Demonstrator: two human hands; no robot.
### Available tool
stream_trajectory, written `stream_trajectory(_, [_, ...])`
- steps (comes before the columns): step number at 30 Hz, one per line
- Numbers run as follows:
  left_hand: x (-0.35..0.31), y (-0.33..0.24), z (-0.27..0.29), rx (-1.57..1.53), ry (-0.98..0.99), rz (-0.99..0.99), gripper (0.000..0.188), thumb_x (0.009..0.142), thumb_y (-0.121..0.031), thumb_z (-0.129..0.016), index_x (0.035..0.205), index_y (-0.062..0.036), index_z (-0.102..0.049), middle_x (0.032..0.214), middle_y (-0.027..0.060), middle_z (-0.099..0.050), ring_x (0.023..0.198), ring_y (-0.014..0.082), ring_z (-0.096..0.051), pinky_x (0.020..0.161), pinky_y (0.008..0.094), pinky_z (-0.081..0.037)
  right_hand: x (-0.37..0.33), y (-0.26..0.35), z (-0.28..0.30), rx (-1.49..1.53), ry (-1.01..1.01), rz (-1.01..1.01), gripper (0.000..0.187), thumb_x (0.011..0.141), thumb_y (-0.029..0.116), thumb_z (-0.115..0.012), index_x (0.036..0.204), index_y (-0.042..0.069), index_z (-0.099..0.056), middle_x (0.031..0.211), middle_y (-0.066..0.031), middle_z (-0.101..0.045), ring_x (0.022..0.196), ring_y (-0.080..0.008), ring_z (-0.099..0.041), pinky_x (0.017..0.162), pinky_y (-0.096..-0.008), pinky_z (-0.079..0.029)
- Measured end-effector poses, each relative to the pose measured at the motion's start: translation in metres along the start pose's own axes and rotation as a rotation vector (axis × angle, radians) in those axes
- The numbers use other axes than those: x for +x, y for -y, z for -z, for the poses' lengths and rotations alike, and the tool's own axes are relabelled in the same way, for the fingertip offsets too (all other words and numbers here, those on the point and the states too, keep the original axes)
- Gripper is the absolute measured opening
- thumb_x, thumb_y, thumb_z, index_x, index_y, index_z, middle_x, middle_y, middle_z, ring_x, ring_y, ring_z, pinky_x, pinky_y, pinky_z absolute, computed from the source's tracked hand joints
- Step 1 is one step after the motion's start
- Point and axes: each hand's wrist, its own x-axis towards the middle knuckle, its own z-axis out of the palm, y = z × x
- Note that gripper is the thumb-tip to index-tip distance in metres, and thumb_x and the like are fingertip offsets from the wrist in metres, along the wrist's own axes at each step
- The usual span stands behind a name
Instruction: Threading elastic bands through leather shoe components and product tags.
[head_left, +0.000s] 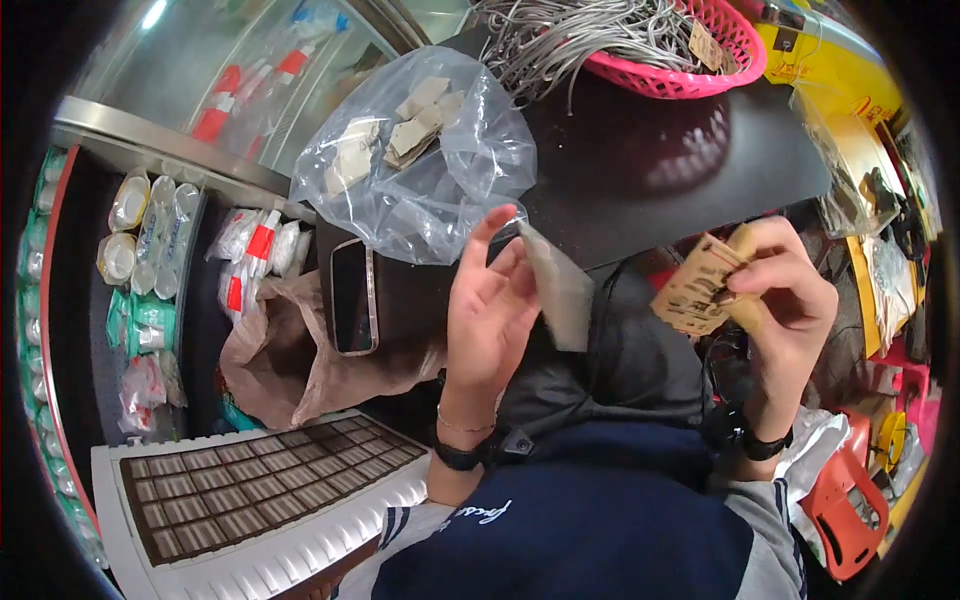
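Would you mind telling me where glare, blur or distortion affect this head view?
Head view: glare glints on the crumpled clear plastic bag; the grey card in the left hand looks motion-blurred; fisheye bends the white keyboard-like tray; corners are black.

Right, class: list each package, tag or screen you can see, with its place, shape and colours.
Clear plastic bag: table edge, crumpled, holds beige tags.
Phone: beside the bag, dark oblong screen.
Tan tags: stacked in the right hand.
Grey tag: at the left hand.
Sachets: left shelves, white, green, red.

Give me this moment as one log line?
left hand: holds grey card | right hand: holds tan tags | clear bag behind
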Motion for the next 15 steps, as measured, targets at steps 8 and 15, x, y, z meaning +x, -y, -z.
stream_trajectory(8, [0.002, 0.007, -0.015, -0.467, 0.064, 0.489, 0.072, 0.094, -0.055, -0.03, 0.137, 0.0025, -0.031, 0.115, 0.0099, -0.049, 0.106, 0.0197, -0.048, 0.094, 0.0361, -0.037, -0.001, 0.0, -0.039, -0.254, 0.229, 0.028, 0.029, 0.063, -0.009, -0.07, 0.089, 0.001, -0.068, 0.095, -0.0109, -0.062, 0.086, -0.0229, -0.063, 0.073, -0.0288, -0.05])
stream_trajectory(15, [-0.011, 0.019, -0.014, -0.606, 0.34, 0.308, 0.079, 0.092, -0.065, -0.017, 0.131, -0.0021, -0.045, 0.129, 0.0099, -0.05, 0.123, 0.0222, -0.043, 0.103, 0.0428, -0.032, -0.004, -0.007, -0.049, -0.401, 0.26, 0.147, 0.039, 0.058, -0.004, -0.069, 0.097, 0.001, -0.067, 0.105, -0.0132, -0.06, 0.092, -0.0286, -0.06, 0.077, -0.0356, -0.049])
